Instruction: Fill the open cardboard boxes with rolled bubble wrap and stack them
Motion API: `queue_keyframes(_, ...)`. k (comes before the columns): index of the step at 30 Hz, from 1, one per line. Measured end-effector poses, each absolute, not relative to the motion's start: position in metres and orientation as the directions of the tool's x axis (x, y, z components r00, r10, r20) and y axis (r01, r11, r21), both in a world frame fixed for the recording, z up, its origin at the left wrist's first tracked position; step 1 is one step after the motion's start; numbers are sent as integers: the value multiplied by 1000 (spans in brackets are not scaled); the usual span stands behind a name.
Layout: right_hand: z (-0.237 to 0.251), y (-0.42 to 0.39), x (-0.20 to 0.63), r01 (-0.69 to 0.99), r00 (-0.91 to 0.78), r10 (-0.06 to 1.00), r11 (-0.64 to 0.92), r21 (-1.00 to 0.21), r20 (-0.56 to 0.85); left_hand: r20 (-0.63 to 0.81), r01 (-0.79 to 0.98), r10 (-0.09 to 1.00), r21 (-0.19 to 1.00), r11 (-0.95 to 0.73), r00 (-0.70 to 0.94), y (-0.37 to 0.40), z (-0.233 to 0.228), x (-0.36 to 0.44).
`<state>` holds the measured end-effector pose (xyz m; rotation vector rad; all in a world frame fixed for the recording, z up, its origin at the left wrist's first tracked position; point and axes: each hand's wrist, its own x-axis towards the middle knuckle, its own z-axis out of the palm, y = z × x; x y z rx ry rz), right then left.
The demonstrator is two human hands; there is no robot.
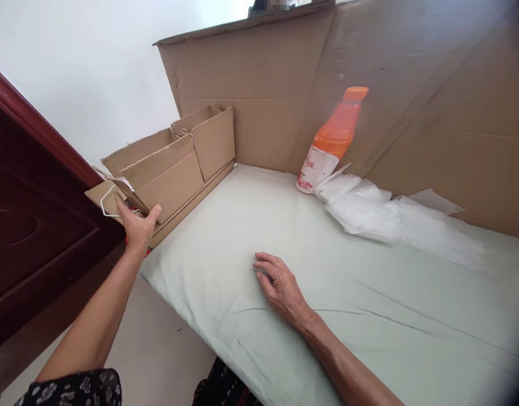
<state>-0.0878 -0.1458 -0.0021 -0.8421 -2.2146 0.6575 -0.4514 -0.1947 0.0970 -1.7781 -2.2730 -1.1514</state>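
Note:
My left hand is at the near end of an open cardboard box on the left. Its thumb is spread from the forefinger along the box's side; the other fingers are largely hidden. Beside the forefinger is a thin white bent loop, with a small dark item partly covered by the hand. Over the pale green sheet, my right hand is open, its fingers loosely curved and nothing in them.
An orange-capped bottle leans at the back beside crumpled clear plastic bags. Tall cardboard panels stand behind. A dark red door is at left, with the tiled floor below the sheet's edge.

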Motion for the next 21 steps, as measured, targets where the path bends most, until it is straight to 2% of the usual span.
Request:
queue_keyframes(5, 1, -154, -98, 420, -669, 648, 734, -534, 364, 420, 817, 863, 576, -16, -280, -218, 50, -363)
queue_keyframes(9, 5, -170, -100, 488, -753, 603, 780, -391, 263, 289, 742, 946, 665, -86, -149, -212, 20, -288)
queue_keyframes(12, 6, -195, -78, 495, -783, 559, 825, -273, 272, 256, 742, 965, 638, -206, 48, -184, 15, -248)
queue_keyframes(15, 10, -227, -29, 479, -801, 525, 851, -217, 290, 282, 778, 941, 542, -318, 188, -164, 6, -215)
queue_keyframes(17, 18, -244, 19, 518, -769, 565, 825, -226, 300, 279, 806, 914, 441, -394, 294, -165, -3, -195)
queue_keyframes(18, 24, -251, 47, 576, -717, 622, 783, -234, 316, 272, 811, 896, 389, -437, 352, -169, -7, -187)
queue_keyframes(21, 60, -261, 139, 814, -398, 821, 522, -254, 410, 247, 793, 843, 292, -535, 478, -189, -16, -171)
